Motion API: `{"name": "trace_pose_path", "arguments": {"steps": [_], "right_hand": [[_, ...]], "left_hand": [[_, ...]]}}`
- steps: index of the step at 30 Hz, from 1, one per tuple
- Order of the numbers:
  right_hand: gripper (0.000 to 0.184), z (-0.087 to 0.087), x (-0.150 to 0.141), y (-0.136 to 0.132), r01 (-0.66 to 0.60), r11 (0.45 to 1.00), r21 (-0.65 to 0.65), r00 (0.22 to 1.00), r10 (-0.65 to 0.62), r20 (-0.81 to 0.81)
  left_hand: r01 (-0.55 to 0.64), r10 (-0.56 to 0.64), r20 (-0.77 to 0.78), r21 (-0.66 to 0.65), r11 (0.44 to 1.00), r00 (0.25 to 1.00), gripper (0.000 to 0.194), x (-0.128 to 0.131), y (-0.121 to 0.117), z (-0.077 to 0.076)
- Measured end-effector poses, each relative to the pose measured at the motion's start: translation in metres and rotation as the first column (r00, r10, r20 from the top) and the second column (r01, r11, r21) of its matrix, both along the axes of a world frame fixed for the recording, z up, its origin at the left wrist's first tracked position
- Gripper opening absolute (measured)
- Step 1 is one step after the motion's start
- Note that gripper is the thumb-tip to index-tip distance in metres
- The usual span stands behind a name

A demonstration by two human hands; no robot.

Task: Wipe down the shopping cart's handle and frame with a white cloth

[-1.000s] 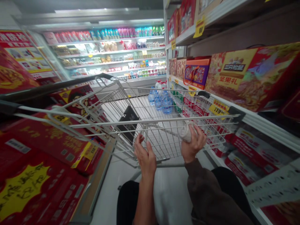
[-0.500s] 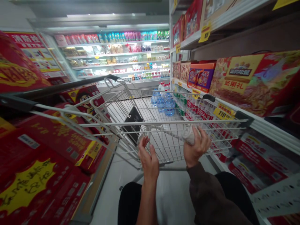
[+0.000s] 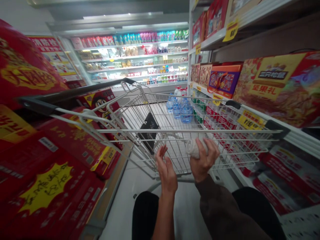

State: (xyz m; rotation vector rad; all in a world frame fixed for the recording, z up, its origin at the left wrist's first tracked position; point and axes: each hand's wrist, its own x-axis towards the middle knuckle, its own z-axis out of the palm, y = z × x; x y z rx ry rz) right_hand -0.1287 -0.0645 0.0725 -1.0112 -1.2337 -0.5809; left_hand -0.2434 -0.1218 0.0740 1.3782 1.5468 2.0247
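Note:
A shopping cart [image 3: 185,132] of pale wire stands sideways across the aisle in front of me. My right hand [image 3: 204,159] is wrapped round a rolled greyish-white cloth [image 3: 193,148], held against the near side of the cart. To its left, my left hand [image 3: 167,170] is raised with the palm turned inward, its fingers loosely curved and apart, holding nothing. Its fingertips are close to the cart's wire side; whether they touch it I cannot tell. A black panel [image 3: 149,132] hangs on the cart's wire beyond the left hand.
Red gift boxes [image 3: 72,186] are stacked along the left. Shelves with boxed goods [image 3: 272,83] line the right side, close to the cart's end. Large water bottles [image 3: 186,110] stand on the floor behind the cart. A lit refrigerated case [image 3: 135,60] spans the back.
My right hand has moved left with the rolled cloth, nearer to my left hand. The whole scene has shifted slightly right in view. The left hand keeps its loose, empty shape.

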Motion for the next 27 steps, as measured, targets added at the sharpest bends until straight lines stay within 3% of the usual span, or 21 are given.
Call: {"name": "trace_pose_path", "arguments": {"steps": [5, 9, 11, 14, 18, 23, 27], "right_hand": [[0.034, 0.0, -0.014, -0.012, -0.18, 0.983, -0.044, 0.942, 0.185, 0.281], [0.031, 0.006, -0.003, -0.008, -0.049, 0.992, 0.117, 0.995, 0.039, 0.089], [0.033, 0.014, -0.005, -0.004, 0.016, 0.992, 0.126, 1.0, -0.019, 0.023], [0.028, 0.015, -0.015, -0.004, -0.016, 0.999, 0.039, 0.993, 0.012, 0.114], [0.027, 0.003, -0.015, -0.012, -0.153, 0.987, -0.039, 0.964, 0.158, 0.216], [0.027, 0.015, -0.018, -0.007, -0.06, 0.995, 0.083, 0.996, 0.055, 0.065], [0.029, 0.014, -0.026, -0.007, -0.067, 0.998, 0.015, 0.984, 0.064, 0.167]], "left_hand": [[0.048, -0.052, 0.057, 0.073, 0.996, 0.997, 0.058, -0.005, -0.003, 0.003], [0.065, -0.067, 0.035, 0.051, 0.997, 0.997, 0.058, -0.005, -0.005, 0.002], [0.043, -0.043, 0.006, 0.041, 0.998, 0.999, 0.059, -0.003, -0.006, 0.0], [0.036, -0.036, 0.002, 0.049, 0.998, 0.999, 0.061, -0.001, -0.007, 0.0], [0.108, -0.11, 0.052, 0.048, 0.993, 0.993, 0.064, -0.005, -0.01, 0.004], [0.112, -0.114, 0.041, 0.054, 0.992, 0.993, 0.064, -0.004, -0.012, 0.003], [0.133, -0.138, 0.058, 0.075, 0.988, 0.989, 0.063, -0.004, -0.013, 0.001]]}}
